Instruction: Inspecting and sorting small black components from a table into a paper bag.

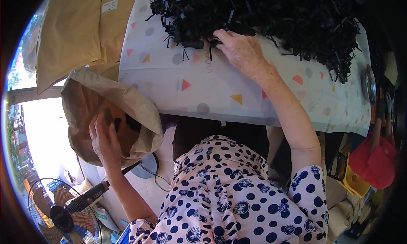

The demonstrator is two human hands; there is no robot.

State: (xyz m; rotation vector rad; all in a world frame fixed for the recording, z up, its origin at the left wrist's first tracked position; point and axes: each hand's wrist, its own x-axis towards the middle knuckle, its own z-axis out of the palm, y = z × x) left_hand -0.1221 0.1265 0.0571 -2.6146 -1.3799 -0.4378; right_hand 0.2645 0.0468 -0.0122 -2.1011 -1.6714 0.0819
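Note:
A big heap of small black plastic parts with thin legs covers the far side of the table. At the heap's near edge, my right hand is closed, thumb and fingers pinching a small black plastic part. My left hand reaches into the mouth of a brown paper bag at the table's left side. Its fingers are stretched and apart, with nothing visible in them. Beyond those fingertips, a few dark pieces show inside the bag; the rest of its contents is hidden.
A white tablecloth with coloured shapes covers the table. Large brown paper sacks stand at the far left. A black fan is at the lower left. On the right are a round metal dish, a yellow crate and red cloth.

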